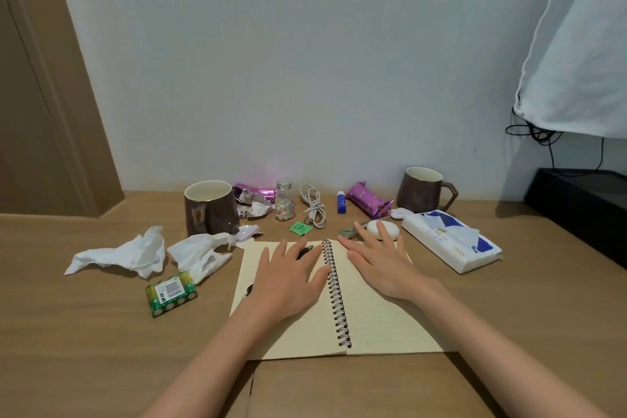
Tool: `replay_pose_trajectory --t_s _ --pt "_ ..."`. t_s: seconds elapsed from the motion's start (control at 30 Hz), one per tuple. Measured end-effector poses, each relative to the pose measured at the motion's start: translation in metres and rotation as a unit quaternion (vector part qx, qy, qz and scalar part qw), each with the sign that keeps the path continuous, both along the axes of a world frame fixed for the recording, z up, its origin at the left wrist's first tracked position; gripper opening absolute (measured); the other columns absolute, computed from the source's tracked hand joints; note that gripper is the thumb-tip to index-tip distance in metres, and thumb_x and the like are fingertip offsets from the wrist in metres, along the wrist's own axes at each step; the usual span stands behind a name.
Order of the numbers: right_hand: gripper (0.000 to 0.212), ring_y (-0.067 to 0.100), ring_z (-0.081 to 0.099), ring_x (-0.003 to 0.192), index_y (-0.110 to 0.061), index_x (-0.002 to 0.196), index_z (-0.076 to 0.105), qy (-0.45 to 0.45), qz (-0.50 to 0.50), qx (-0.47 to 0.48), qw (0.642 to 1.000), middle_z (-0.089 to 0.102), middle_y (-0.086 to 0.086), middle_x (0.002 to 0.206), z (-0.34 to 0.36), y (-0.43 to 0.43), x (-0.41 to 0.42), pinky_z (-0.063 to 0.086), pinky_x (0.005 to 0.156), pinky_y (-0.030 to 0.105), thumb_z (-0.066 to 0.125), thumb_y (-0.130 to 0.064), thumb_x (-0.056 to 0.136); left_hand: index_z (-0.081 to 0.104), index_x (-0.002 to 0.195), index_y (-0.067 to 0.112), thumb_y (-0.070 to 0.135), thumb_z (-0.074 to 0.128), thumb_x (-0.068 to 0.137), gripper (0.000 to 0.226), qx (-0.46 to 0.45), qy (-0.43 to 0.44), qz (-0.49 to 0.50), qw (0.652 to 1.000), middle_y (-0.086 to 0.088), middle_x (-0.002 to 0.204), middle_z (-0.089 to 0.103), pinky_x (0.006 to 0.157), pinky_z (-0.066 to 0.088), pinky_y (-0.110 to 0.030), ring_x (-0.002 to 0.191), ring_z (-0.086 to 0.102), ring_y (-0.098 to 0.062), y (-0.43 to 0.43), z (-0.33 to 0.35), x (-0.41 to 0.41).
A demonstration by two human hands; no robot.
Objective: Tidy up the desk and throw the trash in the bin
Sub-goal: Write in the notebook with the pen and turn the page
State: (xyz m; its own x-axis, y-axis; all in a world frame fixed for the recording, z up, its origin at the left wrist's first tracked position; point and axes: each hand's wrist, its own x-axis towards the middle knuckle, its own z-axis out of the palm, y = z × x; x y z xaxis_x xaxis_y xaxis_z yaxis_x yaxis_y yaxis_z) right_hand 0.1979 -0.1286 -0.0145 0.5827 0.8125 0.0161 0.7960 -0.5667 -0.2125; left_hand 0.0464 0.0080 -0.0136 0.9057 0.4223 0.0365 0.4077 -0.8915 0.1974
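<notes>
cluttered desk (101,332) bears open notebook (373,322) under both flat hands.

Non-task stuff: plain pale grey-white wall (305,61) behind desk. Tan wooden door frame (44,95) far left. White fabric sheet (583,44) hangs top right, tangled black cables (539,134) just under it, above a black flat box (583,193) far right.

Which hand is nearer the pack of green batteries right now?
Left. The left hand lies flat on the notebook's left page, just right of the batteries. The right hand rests on the right page, beyond the spiral binding, clearly farther off.
</notes>
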Motion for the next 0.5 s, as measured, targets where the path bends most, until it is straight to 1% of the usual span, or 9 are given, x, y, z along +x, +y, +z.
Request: replay_pose_trajectory --t_s 0.13,0.23,0.37,0.43,0.5 --pt "0.045 0.024 -0.022 0.146 -0.05 0.146 0.018 -0.003 -0.01 -0.003 1.0 -0.004 -0.011 0.161 0.001 0.011 0.013 -0.01 0.112 0.065 0.015 -0.049 0.101 0.017 0.148 0.041 0.058 0.022 0.095 0.056 0.002 -0.002 -0.006 1.0 0.007 0.16 0.013 0.118 0.006 -0.052 0.148 0.006 -0.025 0.001 0.0 -0.001" --pt "0.045 0.023 -0.021 0.146 -0.049 0.146 0.021 -0.001 -0.013 -0.001 1.0 -0.003 -0.012 0.161 0.002 0.015 0.023 -0.01 0.113 0.064 0.015 -0.048 0.101 0.017 0.148 0.04 0.057 0.023 0.095 0.056 0.002 -0.002 -0.009 1.0 0.007 0.16 0.013 0.118 0.006 -0.051 0.148 0.006 -0.025 0.001 0.002 -0.001" --pt "0.045 0.021 -0.02 0.146 -0.048 0.146 0.023 0.006 -0.011 0.008 1.0 -0.001 -0.015 0.161 0.003 0.018 0.033 -0.009 0.113 0.063 0.015 -0.047 0.102 0.023 0.147 0.039 0.055 0.028 0.096 0.054 -0.014 -0.02 -0.015 1.0 0.008 0.158 0.02 0.119 0.009 -0.049 0.147 0.01 -0.023 0.003 0.005 -0.002" --pt "0.044 0.02 -0.02 0.147 -0.046 0.146 0.025 0.012 -0.007 0.015 1.0 0.001 -0.016 0.161 0.004 0.018 0.037 -0.01 0.113 0.063 0.017 -0.043 0.103 0.023 0.147 0.038 0.053 0.033 0.095 0.054 -0.027 -0.045 -0.018 0.998 0.008 0.155 0.028 0.118 0.015 -0.046 0.145 0.018 -0.021 0.003 0.006 -0.004" --pt "0.043 0.021 -0.019 0.147 -0.045 0.145 0.028 0.016 0.0 0.02 1.0 0.003 -0.015 0.161 0.006 0.015 0.038 -0.01 0.112 0.063 0.02 -0.04 0.103 0.024 0.147 0.037 0.05 0.04 0.094 0.057 -0.041 -0.086 -0.016 0.995 0.008 0.149 0.038 0.114 0.025 -0.039 0.139 0.03 -0.017 0.004 0.008 -0.006"
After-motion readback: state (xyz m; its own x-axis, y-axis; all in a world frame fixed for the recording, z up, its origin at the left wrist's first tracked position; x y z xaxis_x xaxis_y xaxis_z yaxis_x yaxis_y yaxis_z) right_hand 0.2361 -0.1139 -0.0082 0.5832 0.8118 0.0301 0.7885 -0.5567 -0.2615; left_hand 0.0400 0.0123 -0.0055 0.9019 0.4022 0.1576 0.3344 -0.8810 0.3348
